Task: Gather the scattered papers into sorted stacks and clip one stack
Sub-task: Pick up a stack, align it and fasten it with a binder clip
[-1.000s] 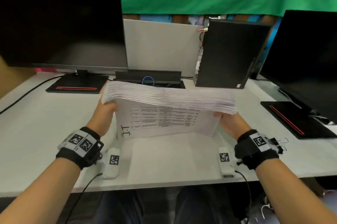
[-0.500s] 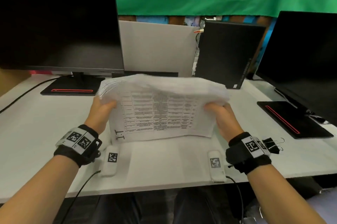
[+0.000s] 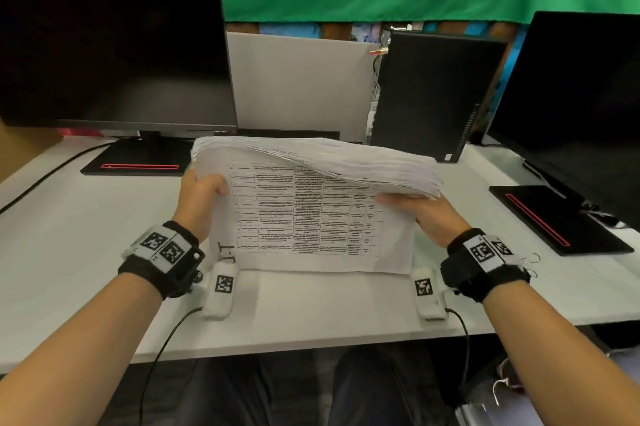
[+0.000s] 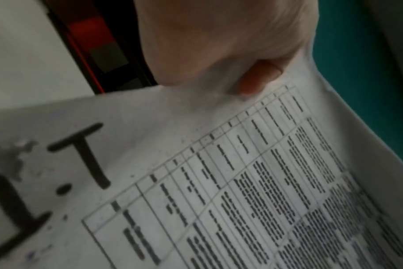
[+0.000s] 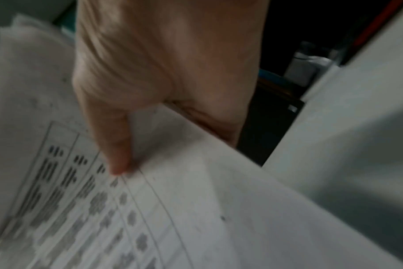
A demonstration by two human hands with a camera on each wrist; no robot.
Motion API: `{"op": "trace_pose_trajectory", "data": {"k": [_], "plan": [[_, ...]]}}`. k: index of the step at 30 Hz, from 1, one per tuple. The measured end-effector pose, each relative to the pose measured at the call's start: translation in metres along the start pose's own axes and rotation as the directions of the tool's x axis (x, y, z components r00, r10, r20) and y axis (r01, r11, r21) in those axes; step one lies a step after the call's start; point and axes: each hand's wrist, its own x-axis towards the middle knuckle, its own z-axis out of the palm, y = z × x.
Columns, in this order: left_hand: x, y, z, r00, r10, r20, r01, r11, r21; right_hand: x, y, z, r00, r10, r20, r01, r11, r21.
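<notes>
We hold one thick stack of papers [image 3: 311,214] on edge above the desk [image 3: 69,235].

Our left hand [image 3: 197,198] grips the stack's left edge, thumb curled onto the printed front sheet; our right hand [image 3: 427,214] pinches the right edge, thumb on the front, fingers hidden behind. The top pages fan away from us.

Head view bright and evenly lit, soft shadows under the paper stack [image 3: 311,211] on the desk [image 3: 69,235]; straight edges bow toward the frame corners, mild softness overall. Monitor screens [image 3: 110,51] dark with faint grey sheen. Both wrist views dim, grainy, motion-blurred; printed table text smeared, left hand [image 4: 219,41] overexposed and pale, backgrounds out of focus.
</notes>
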Motion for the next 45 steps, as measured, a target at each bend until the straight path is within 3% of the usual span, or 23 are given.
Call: {"op": "trace_pose_trajectory", "data": {"k": [2, 5, 8, 10, 13, 17, 20, 22, 24, 27, 28, 30, 33, 36, 38, 39, 40, 42, 45], "plan": [[0.003, 0.009, 0.004, 1.0, -0.011, -0.008, 0.011, 1.0, -0.022, 0.0, -0.008, 0.003, 0.995, -0.017, -0.094, 0.021, 0.999, 0.035], [0.014, 0.025, 0.008, 0.99, -0.106, 0.089, 0.104, 0.994, 0.029, 0.006, -0.014, 0.0, 0.978, 0.069, -0.195, -0.033, 0.983, 0.18], [0.015, 0.026, 0.002, 0.905, -0.372, 0.206, 0.339, 0.924, 0.177, 0.015, -0.007, -0.008, 0.938, 0.267, -0.223, -0.175, 0.916, 0.361], [0.01, 0.02, -0.002, 0.846, -0.459, 0.27, 0.434, 0.888, 0.149, 0.017, -0.001, -0.013, 0.897, 0.396, -0.198, -0.261, 0.835, 0.485], [0.007, 0.008, 0.005, 0.867, -0.441, 0.233, 0.476, 0.87, -0.126, 0.014, 0.006, -0.008, 0.844, 0.511, -0.163, -0.341, 0.746, 0.572], [0.003, -0.009, 0.047, 0.891, -0.43, 0.143, 0.442, 0.895, -0.062, 0.006, 0.017, 0.007, 0.846, 0.528, -0.07, -0.38, 0.691, 0.615], [0.006, -0.021, 0.07, 0.904, -0.403, 0.141, 0.427, 0.839, -0.336, 0.001, 0.026, 0.013, 0.836, 0.547, -0.047, -0.402, 0.668, 0.626], [0.01, -0.025, 0.076, 0.905, -0.419, 0.07, 0.406, 0.804, -0.433, -0.003, 0.032, 0.012, 0.829, 0.557, -0.045, -0.425, 0.68, 0.598], [0.017, -0.037, 0.072, 0.892, -0.451, -0.019, 0.404, 0.816, -0.414, -0.007, 0.037, 0.005, 0.833, 0.551, -0.055, -0.453, 0.735, 0.504], [0.034, -0.077, 0.053, 0.846, -0.529, -0.063, 0.482, 0.811, -0.331, -0.015, 0.027, -0.016, 0.859, 0.49, -0.147, -0.485, 0.872, 0.07], [0.037, -0.088, 0.048, 0.831, -0.552, -0.062, 0.512, 0.804, -0.302, -0.015, 0.025, -0.029, 0.864, 0.456, -0.213, -0.488, 0.863, -0.133], [0.027, -0.089, 0.046, 0.814, -0.574, -0.086, 0.546, 0.807, -0.224, -0.015, 0.018, -0.063, 0.826, 0.362, -0.433, -0.55, 0.686, -0.476], [0.017, -0.088, 0.052, 0.843, -0.535, -0.053, 0.524, 0.839, -0.149, -0.022, 0.015, -0.111, 0.716, 0.31, -0.626, -0.698, 0.329, -0.636], [0.006, -0.086, 0.062, 0.858, -0.51, 0.068, 0.514, 0.849, -0.124, -0.029, 0.029, -0.135, 0.645, 0.483, -0.592, -0.702, 0.068, -0.709], [-0.001, -0.083, 0.071, 0.856, -0.498, 0.138, 0.513, 0.852, -0.106, -0.029, 0.038, -0.134, 0.677, 0.503, -0.538, -0.614, -0.017, -0.789], [-0.003, -0.084, 0.074, 0.85, -0.498, 0.175, 0.517, 0.852, -0.085, -0.025, 0.043, -0.133, 0.705, 0.497, -0.506, -0.579, -0.008, -0.815], [-0.005, -0.084, 0.077, 0.839, -0.5, 0.216, 0.522, 0.851, -0.056, -0.021, 0.045, -0.13, 0.734, 0.488, -0.472, -0.572, 0.068, -0.818], [-0.007, -0.086, 0.08, 0.816, -0.515, 0.265, 0.536, 0.844, -0.009, -0.01, 0.032, -0.114, 0.795, 0.456, -0.401, -0.572, 0.343, -0.745], [-0.009, -0.091, 0.082, 0.8, -0.527, 0.287, 0.547, 0.837, 0.013, 0.018, -0.012, -0.077, 0.906, 0.173, -0.387, -0.396, 0.672, -0.626]]}}
